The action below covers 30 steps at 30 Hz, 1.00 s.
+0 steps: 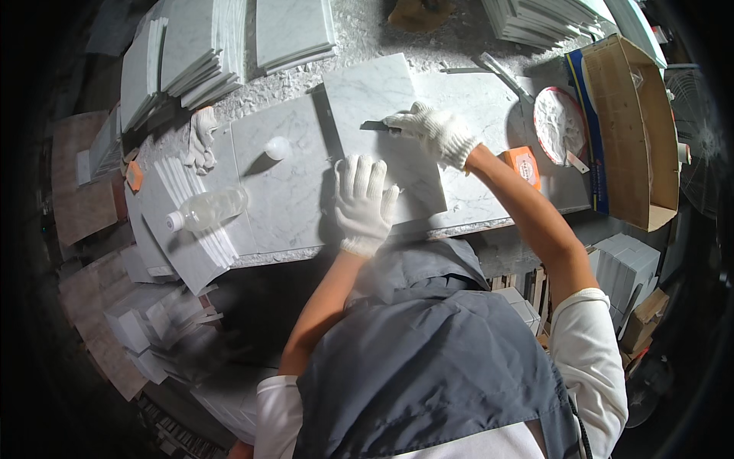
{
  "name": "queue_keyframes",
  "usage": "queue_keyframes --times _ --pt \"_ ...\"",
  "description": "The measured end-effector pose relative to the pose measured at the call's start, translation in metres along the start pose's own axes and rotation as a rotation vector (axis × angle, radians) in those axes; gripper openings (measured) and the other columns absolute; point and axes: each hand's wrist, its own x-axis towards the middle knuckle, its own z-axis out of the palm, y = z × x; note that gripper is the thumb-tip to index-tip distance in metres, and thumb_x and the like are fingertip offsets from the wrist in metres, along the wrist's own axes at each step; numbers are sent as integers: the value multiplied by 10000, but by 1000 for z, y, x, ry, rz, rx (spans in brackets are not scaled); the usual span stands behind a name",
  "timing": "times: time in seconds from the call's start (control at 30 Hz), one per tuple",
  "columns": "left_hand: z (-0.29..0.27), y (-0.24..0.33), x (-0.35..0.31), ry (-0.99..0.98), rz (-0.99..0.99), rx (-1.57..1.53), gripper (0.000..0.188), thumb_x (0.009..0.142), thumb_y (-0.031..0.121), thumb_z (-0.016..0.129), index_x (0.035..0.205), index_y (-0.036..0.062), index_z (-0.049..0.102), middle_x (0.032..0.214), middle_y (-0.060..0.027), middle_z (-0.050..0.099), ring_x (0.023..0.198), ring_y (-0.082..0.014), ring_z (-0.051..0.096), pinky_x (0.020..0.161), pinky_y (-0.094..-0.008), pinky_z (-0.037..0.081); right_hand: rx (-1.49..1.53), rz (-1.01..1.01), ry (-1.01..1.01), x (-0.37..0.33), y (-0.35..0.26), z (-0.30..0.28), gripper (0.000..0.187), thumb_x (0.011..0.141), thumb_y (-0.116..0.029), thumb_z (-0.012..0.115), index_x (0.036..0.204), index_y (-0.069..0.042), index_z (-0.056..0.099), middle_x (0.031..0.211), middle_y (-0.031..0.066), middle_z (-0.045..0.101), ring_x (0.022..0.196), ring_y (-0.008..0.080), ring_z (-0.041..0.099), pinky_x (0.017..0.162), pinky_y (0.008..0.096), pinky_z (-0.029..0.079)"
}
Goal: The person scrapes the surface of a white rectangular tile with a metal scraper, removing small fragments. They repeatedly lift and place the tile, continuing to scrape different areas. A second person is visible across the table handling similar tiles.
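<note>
A white, grey-veined marble tile [365,88] lies at a slant on the work table in front of me, on top of larger marble slabs [279,195]. My left hand [362,200], in a white knit glove, rests flat on the tile's near left part with its fingers stretched out. Also gloved, my right hand [437,134] is closed on a dark, flat scraper blade [373,126]. The blade lies at the middle of the tile, pointing left. Its handle end is hidden in my fingers.
Tile stacks [294,34] line the far side. To the left are a clear bottle [208,210], a loose glove [202,139] and a small white round container [277,148]. Rightward are an orange box [524,167], a red-rimmed bowl of white paste [558,122] and a cardboard box [634,130].
</note>
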Motion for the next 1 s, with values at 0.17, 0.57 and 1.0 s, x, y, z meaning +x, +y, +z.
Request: queue_keyframes --times 0.17,0.57,1.0 --pt "1 0 1 -46 -5 37 512 973 352 604 1387 53 598 1495 -180 498 1450 -389 379 1223 -563 261 110 -97 84 7 4 2 328 1014 -185 616 1336 -194 677 1142 118 657 915 220 672 826 337 574" --pt "14 13 2 -198 326 -313 672 1071 515 257 1612 118 291 1686 -109 247 1561 -266 213 1298 -426 86 633 449 309 -152 5 -19 508 1043 -167 570 1533 -64 481 1062 21 692 774 66 594 715 236 530" --pt "24 12 79 -350 662 1244 680 1050 530 362 1596 124 361 1672 -145 300 1565 -289 230 1289 -479 111 1157 480 588 -198 27 19 287 1033 -200 642 1247 -10 632 907 2 625 730 74 591 642 225 503"
